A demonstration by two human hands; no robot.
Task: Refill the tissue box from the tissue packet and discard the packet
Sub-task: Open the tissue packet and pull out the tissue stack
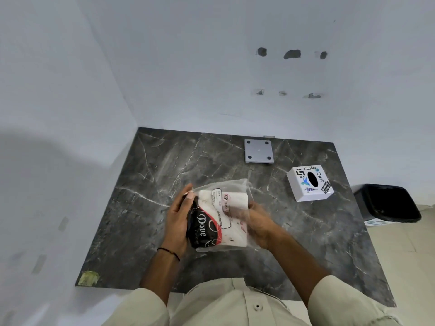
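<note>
Clear plastic tissue packet w/ black-red "Dove" print [222, 216] was held above the dark marble top, centre-front, white tissue stack visible inside, far end of the plastic loose & crumpled. White square tissue box w/ stickers & dark oval slot [310, 183] sat upright on the top, far right, well apart from packet.

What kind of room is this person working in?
Probably a plain office or workroom corner, though that is a guess. A dark marble table stands against bare white walls, a tissue box bears coding stickers, and a black bin sits on the floor beside it.
</note>
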